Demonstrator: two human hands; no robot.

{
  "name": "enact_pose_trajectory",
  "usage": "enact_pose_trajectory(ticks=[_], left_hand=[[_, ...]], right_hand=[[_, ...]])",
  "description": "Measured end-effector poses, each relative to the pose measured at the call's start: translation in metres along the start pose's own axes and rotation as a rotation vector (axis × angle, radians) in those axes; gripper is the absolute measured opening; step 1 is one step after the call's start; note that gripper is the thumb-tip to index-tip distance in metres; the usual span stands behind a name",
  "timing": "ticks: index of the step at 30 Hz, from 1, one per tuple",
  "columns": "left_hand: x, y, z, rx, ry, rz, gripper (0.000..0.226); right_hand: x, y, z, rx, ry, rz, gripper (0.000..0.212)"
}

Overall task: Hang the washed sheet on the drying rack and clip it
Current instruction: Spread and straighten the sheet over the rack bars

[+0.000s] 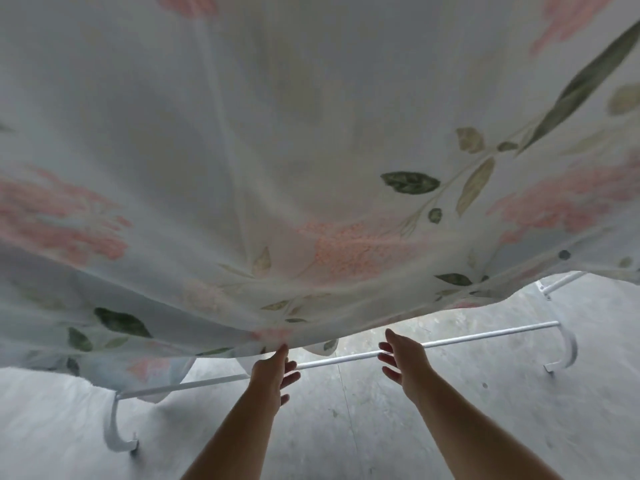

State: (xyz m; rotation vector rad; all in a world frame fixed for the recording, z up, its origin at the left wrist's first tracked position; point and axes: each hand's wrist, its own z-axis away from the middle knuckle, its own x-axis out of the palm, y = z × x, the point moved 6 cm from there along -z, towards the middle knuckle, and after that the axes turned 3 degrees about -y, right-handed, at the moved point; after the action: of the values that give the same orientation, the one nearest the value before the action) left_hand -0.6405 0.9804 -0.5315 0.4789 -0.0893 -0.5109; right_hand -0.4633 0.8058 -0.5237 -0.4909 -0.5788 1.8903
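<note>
A pale sheet (311,150) printed with pink flowers and green leaves fills the upper part of the head view and billows above the white drying rack (450,341). Its lower hem hangs just above my hands. My left hand (273,372) reaches up with straight fingers, and its thumb tip touches the hem. My right hand (401,358) is spread with straight fingers a little below the hem, apart from the cloth. Most of the rack is hidden behind the sheet; only its low bar and curved feet show.
The rack's curved white feet stand on the grey concrete floor at the lower left (119,438) and at the right (564,355). A further white bar (561,284) shows at the right under the sheet's edge.
</note>
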Motion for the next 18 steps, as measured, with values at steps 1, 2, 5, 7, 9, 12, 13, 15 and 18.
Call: enact_pose_trajectory(ticks=[1, 2, 5, 7, 9, 12, 13, 15, 18], left_hand=[[-0.001, 0.004, 0.019, 0.009, -0.023, 0.004, 0.025], [-0.003, 0.008, 0.038, 0.031, -0.04, 0.011, 0.024], [-0.015, 0.025, 0.104, 0.113, -0.084, 0.049, 0.02], [-0.028, 0.037, 0.156, 0.176, -0.122, 0.084, 0.019], [-0.046, 0.047, 0.208, 0.244, -0.14, 0.117, 0.016], [-0.075, 0.059, 0.274, 0.334, -0.141, 0.18, 0.013], [-0.09, 0.061, 0.297, 0.364, -0.137, 0.197, 0.012], [-0.111, 0.065, 0.327, 0.412, -0.143, 0.237, 0.011], [-0.157, 0.07, 0.369, 0.441, -0.137, 0.297, 0.011]], right_hand=[[0.005, -0.007, 0.019, -0.004, -0.032, 0.001, 0.014], [0.008, -0.014, 0.037, -0.01, -0.058, 0.003, 0.013], [0.019, -0.038, 0.098, -0.033, -0.139, 0.015, 0.011], [0.026, -0.056, 0.149, -0.064, -0.202, 0.018, 0.01], [0.032, -0.071, 0.2, -0.095, -0.258, 0.035, 0.01], [0.046, -0.087, 0.271, -0.134, -0.347, 0.041, 0.01], [0.053, -0.089, 0.298, -0.15, -0.374, 0.042, 0.01], [0.064, -0.092, 0.337, -0.185, -0.426, 0.047, 0.01], [0.089, -0.089, 0.399, -0.217, -0.485, 0.088, 0.012]])
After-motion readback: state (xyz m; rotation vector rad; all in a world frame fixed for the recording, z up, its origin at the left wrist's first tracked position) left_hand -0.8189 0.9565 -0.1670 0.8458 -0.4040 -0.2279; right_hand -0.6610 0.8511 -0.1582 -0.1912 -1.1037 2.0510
